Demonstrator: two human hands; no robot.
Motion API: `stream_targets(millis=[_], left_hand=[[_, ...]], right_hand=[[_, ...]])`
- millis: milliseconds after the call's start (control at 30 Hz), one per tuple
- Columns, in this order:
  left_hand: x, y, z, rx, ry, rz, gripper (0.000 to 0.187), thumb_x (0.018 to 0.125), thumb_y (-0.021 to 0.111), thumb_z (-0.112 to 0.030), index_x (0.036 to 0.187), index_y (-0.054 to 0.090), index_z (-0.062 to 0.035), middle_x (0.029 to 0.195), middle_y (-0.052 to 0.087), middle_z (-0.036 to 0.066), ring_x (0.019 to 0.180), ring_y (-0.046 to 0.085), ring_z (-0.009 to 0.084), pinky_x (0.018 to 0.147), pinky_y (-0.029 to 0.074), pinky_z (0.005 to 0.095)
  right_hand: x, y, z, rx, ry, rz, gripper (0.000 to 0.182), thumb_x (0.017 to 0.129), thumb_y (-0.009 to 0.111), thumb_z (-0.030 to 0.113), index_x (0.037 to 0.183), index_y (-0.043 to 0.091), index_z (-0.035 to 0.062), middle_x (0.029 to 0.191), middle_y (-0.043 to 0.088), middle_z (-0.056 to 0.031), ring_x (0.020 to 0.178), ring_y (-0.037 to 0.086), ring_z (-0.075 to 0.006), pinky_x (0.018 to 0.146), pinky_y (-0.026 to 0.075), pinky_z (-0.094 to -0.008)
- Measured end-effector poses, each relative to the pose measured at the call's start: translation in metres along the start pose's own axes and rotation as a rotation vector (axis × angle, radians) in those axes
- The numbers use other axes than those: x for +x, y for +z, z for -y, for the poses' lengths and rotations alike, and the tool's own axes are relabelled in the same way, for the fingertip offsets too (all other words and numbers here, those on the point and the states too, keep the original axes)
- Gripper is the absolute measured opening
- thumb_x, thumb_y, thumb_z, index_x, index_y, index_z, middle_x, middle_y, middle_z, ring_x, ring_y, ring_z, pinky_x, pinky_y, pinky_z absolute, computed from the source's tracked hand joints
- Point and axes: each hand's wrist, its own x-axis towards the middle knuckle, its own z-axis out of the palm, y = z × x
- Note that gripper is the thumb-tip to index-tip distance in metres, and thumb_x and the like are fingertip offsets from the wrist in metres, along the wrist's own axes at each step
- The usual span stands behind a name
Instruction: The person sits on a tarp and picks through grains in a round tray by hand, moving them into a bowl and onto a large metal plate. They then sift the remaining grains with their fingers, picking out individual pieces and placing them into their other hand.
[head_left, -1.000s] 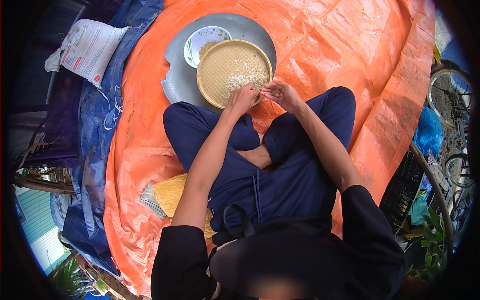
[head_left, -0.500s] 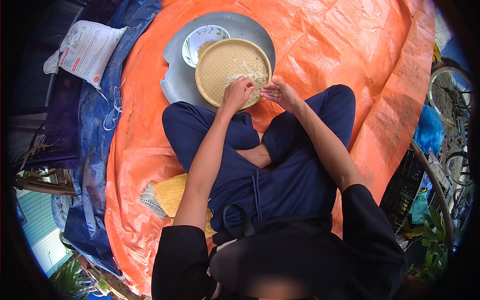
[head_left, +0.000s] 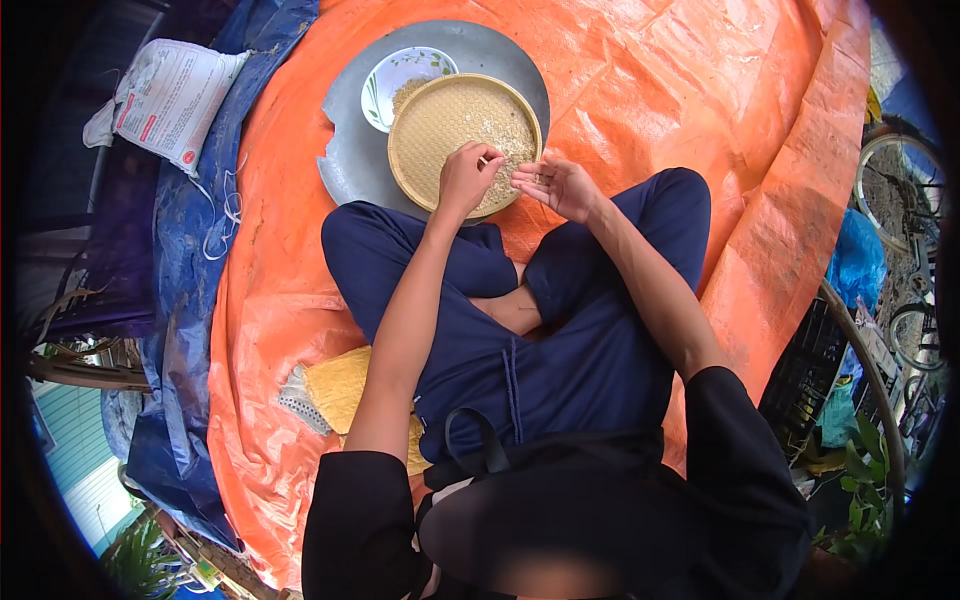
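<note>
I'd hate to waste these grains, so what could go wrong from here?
Some pale grains lie near the rim of the woven tray, close to the right hand, so a nudge might spill them onto the orange tarp. The tray also overlaps the bowl in this view; if it leans on it, it could tip.

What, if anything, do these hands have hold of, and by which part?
The right hand is open, with no hold visible. Whether the left hand, over the woven tray, pinches any of the whitish grains there is too small to tell.
</note>
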Motion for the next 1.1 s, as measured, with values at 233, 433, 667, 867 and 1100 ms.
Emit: stream_targets(millis=[233, 433, 667, 867, 1100], left_hand=[[-0.005, -0.004, 0.013, 0.334, 0.047, 0.083, 0.011, 0.081, 0.068, -0.017, 0.086, 0.070, -0.0072, 0.087, 0.066, 0.009, 0.076, 0.065, 0.0279, 0.069, 0.050, 0.0387], [-0.009, -0.001, 0.011, 0.418, 0.173, 0.214, 0.014, 0.078, 0.069, -0.014, 0.091, 0.069, -0.0093, 0.087, 0.064, 0.008, 0.083, 0.064, 0.0277, 0.071, 0.051, 0.0387], [-0.014, 0.018, 0.016, 0.474, 0.360, 0.213, 0.014, 0.075, 0.071, -0.013, 0.086, 0.065, -0.0067, 0.083, 0.059, 0.008, 0.084, 0.062, 0.0280, 0.072, 0.051, 0.0399], [-0.013, 0.025, 0.027, 0.488, 0.378, 0.220, 0.012, 0.076, 0.070, -0.013, 0.083, 0.063, -0.0055, 0.082, 0.059, 0.009, 0.082, 0.061, 0.0288, 0.070, 0.051, 0.0405], [-0.013, 0.022, 0.024, 0.467, 0.345, 0.221, 0.006, 0.078, 0.067, -0.011, 0.082, 0.065, -0.0061, 0.082, 0.060, 0.009, 0.080, 0.062, 0.0298, 0.070, 0.051, 0.0411]], right_hand=[[0.004, -0.003, -0.006, -0.123, 0.075, 0.031, 0.046, 0.100, 0.034, 0.028, 0.117, 0.051, -0.0106, 0.118, 0.059, -0.0233, 0.110, 0.060, -0.0305, 0.099, 0.048, -0.0337], [0.006, -0.008, -0.006, -0.095, 0.016, -0.069, 0.046, 0.100, 0.033, 0.028, 0.116, 0.052, -0.0105, 0.117, 0.059, -0.0233, 0.110, 0.060, -0.0299, 0.099, 0.048, -0.0337], [0.007, -0.009, -0.005, -0.065, -0.016, -0.090, 0.047, 0.099, 0.036, 0.030, 0.117, 0.052, -0.0101, 0.116, 0.059, -0.0226, 0.109, 0.060, -0.0288, 0.100, 0.047, -0.0337], [0.007, -0.008, -0.006, -0.058, -0.004, -0.093, 0.049, 0.098, 0.037, 0.032, 0.117, 0.052, -0.0101, 0.116, 0.059, -0.0222, 0.109, 0.060, -0.0300, 0.100, 0.047, -0.0342], [0.007, -0.010, -0.006, -0.070, -0.005, -0.097, 0.049, 0.098, 0.038, 0.033, 0.117, 0.053, -0.0100, 0.116, 0.060, -0.0222, 0.110, 0.060, -0.0299, 0.100, 0.048, -0.0342]])
